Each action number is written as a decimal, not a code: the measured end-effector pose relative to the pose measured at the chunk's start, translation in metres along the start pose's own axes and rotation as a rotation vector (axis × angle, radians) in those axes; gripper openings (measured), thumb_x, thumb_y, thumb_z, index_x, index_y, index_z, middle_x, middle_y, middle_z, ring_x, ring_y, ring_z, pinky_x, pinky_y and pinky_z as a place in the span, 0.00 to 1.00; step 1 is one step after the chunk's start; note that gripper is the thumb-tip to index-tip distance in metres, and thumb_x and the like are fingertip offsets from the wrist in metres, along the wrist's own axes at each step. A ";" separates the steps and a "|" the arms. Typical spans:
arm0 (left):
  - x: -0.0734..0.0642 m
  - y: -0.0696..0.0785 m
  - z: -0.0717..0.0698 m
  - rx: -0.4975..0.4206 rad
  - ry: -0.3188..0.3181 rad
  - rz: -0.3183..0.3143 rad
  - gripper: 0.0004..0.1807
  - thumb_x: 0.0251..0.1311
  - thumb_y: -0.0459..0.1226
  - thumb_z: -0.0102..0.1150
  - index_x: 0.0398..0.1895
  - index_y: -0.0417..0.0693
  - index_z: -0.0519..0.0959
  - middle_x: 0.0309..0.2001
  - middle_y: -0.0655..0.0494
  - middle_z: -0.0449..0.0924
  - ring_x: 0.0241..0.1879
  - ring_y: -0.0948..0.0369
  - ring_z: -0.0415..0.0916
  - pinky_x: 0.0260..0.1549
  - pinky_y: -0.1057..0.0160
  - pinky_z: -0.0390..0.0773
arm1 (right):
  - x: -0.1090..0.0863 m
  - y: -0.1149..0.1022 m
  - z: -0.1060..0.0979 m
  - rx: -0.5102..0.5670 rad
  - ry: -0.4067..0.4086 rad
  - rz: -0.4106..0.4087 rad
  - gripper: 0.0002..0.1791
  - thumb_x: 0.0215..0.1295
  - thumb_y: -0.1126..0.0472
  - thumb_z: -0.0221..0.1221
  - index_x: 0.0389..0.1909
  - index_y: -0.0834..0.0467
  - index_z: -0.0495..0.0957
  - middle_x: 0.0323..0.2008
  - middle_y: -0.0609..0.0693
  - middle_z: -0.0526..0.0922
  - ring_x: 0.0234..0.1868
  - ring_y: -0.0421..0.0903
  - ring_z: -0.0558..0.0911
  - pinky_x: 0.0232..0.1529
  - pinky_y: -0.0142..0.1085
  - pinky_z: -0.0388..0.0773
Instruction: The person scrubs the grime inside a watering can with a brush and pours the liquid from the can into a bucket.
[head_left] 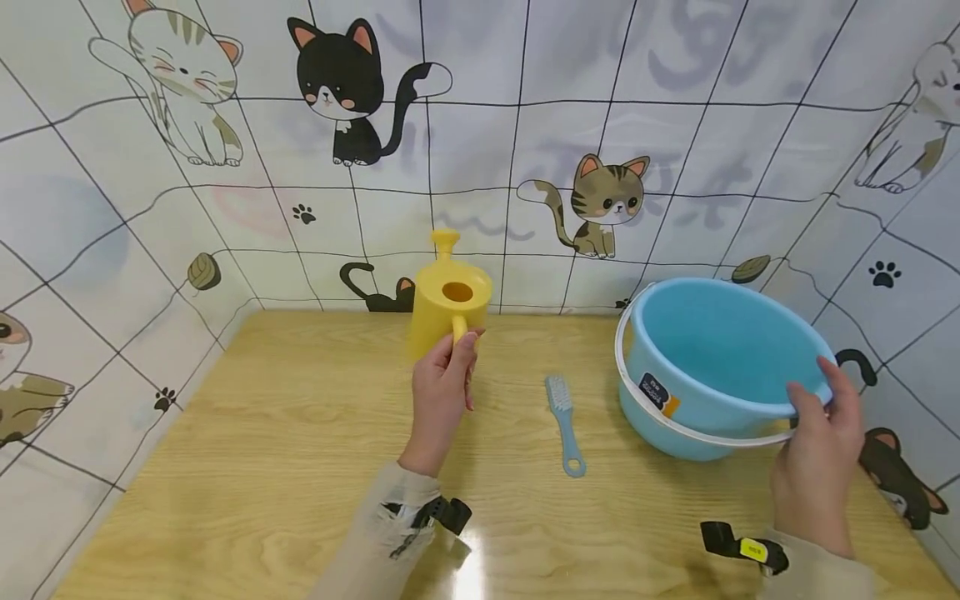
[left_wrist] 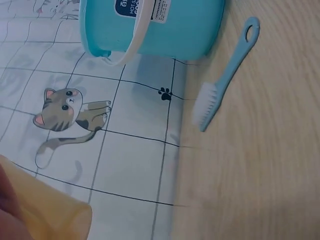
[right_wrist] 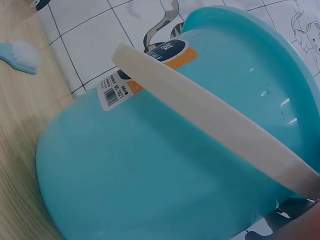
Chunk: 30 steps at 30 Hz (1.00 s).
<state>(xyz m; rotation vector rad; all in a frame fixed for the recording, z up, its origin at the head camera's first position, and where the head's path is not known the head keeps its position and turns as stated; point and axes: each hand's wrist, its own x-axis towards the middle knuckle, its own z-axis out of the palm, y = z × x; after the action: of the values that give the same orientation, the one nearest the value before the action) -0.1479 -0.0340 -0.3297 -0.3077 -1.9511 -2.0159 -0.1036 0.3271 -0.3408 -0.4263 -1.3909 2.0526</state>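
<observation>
My left hand (head_left: 442, 387) grips the handle of a yellow watering can (head_left: 427, 310), whose round top opening and spout show in the head view. Part of the can (left_wrist: 60, 215) fills the lower left corner of the left wrist view. At the right, my right hand (head_left: 821, 450) holds the rim of a light blue bucket (head_left: 682, 417), thumb on one side and fingers over the edge. The bucket's white handle (right_wrist: 220, 117) hangs down across its front. Between the two lies a blue brush (head_left: 566, 429) with white bristles, touched by neither hand.
A wood-grain table (head_left: 285, 467) carries these things. Behind it and along both sides stands a white tiled-pattern backdrop (head_left: 480, 142) printed with cartoon cats. A label (right_wrist: 117, 90) is stuck on the bucket's wall.
</observation>
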 end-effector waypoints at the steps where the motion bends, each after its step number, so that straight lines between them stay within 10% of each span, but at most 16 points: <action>1: 0.001 0.002 0.002 -0.003 -0.031 0.017 0.14 0.63 0.46 0.47 0.42 0.49 0.78 0.16 0.49 0.62 0.05 0.56 0.59 0.05 0.61 0.66 | 0.000 0.001 0.001 -0.011 0.013 0.007 0.26 0.63 0.68 0.51 0.61 0.49 0.61 0.65 0.43 0.48 0.65 0.42 0.49 0.59 0.33 0.55; 10: 0.003 0.011 0.027 0.085 -0.130 0.112 0.15 0.64 0.46 0.46 0.50 0.57 0.75 0.16 0.56 0.60 0.05 0.61 0.58 0.05 0.64 0.65 | 0.004 0.009 0.003 -0.038 0.087 0.014 0.24 0.62 0.69 0.49 0.59 0.50 0.64 0.66 0.43 0.49 0.65 0.41 0.51 0.59 0.34 0.56; 19: 0.018 -0.011 0.050 0.214 -0.104 0.281 0.09 0.58 0.45 0.54 0.31 0.52 0.78 0.17 0.61 0.64 0.17 0.65 0.59 0.16 0.69 0.62 | 0.005 0.011 0.007 -0.037 0.119 0.005 0.24 0.62 0.72 0.48 0.58 0.51 0.66 0.65 0.44 0.50 0.65 0.41 0.51 0.59 0.35 0.56; 30: 0.024 0.003 0.079 0.356 -0.193 0.477 0.11 0.57 0.49 0.53 0.24 0.54 0.72 0.16 0.65 0.61 0.18 0.71 0.59 0.17 0.74 0.61 | 0.002 0.014 0.012 -0.098 0.146 0.016 0.23 0.62 0.71 0.48 0.57 0.49 0.67 0.65 0.45 0.51 0.65 0.41 0.52 0.59 0.36 0.56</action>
<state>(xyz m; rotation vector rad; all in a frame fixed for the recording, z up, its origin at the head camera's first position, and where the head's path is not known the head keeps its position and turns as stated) -0.1745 0.0426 -0.3141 -0.8127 -2.0554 -1.3573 -0.1162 0.3155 -0.3487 -0.6182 -1.4068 1.9301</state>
